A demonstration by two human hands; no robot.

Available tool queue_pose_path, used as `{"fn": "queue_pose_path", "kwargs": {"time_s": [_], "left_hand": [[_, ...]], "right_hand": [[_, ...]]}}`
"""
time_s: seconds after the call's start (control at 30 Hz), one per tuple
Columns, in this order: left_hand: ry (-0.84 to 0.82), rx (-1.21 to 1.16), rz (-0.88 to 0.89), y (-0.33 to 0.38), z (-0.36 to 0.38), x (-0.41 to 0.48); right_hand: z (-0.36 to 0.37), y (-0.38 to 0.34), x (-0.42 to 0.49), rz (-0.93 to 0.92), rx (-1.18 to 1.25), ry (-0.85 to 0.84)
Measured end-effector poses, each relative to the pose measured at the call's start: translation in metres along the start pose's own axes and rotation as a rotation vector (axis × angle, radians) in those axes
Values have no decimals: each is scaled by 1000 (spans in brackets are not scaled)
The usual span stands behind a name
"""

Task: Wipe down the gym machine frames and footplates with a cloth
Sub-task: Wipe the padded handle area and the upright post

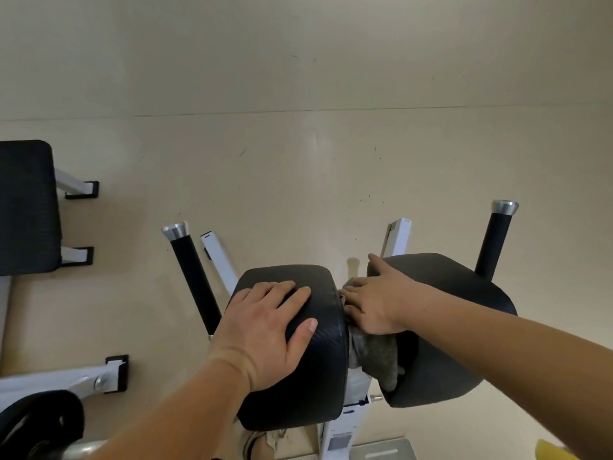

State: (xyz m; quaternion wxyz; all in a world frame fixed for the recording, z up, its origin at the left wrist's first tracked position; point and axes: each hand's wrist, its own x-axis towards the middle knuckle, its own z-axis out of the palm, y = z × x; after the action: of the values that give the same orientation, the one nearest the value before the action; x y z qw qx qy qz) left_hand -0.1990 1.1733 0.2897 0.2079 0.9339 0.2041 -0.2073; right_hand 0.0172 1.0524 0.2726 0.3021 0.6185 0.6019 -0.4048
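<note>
1. At the far left edge, a black padded seat (28, 207) sits on white legs with black feet, standing on the beige floor (298, 161).
2. Below it, in the lower left corner, a white frame bar (66, 380) ends in a black foot, with a dark round weight (39, 423) just beside it.
3. The left handle (194, 277), black-gripped with a silver cap, slants up beside a white frame tube (219, 260).
4. The left hand (265, 327) lies flat on top of the left pad (298, 360). Its fingers are straight and spread, the thumb is along the pad's near edge, and it grips nothing.
5. The grey cloth (374, 353) is wedged in the gap between the two black pads, hanging down over the white central post (345, 423).
6. The right hand (371, 303) presses on the upper end of the cloth with outstretched fingers. The thumb is stretched apart and touches the right pad (447, 327). The fingers do not curl round the cloth.
7. Behind the right pad rise a second white frame tube (398, 237) and the right handle (494, 240), also black with a silver cap.
8. A yellow object (554, 449) shows at the bottom right edge, too cut off to identify.
</note>
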Motion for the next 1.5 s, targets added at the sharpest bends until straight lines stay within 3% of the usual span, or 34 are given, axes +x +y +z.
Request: {"fn": "queue_pose_path", "kwargs": {"time_s": [0.1, 0.3, 0.47, 0.63, 0.73, 0.97, 1.23, 1.5], "left_hand": [[18, -7, -1, 0, 1, -1], [38, -1, 0, -2, 6, 0], [50, 17, 10, -3, 7, 0], [66, 26, 10, -1, 5, 0], [68, 33, 10, 0, 5, 1], [74, 43, 10, 1, 4, 0], [47, 33, 9, 0, 4, 2], [72, 29, 5, -1, 8, 0]], "right_hand": [[13, -1, -35, -82, -2, 109], [4, 19, -25, -88, 200, -37], [-5, 29, 12, -25, 130, -55], [11, 23, -17, -134, 199, 3], [14, 25, -34, -87, 293, -21], [-4, 16, 23, 102, 138, -106], [16, 13, -42, -4, 202, 20], [1, 8, -25, 67, 220, 75]]}}
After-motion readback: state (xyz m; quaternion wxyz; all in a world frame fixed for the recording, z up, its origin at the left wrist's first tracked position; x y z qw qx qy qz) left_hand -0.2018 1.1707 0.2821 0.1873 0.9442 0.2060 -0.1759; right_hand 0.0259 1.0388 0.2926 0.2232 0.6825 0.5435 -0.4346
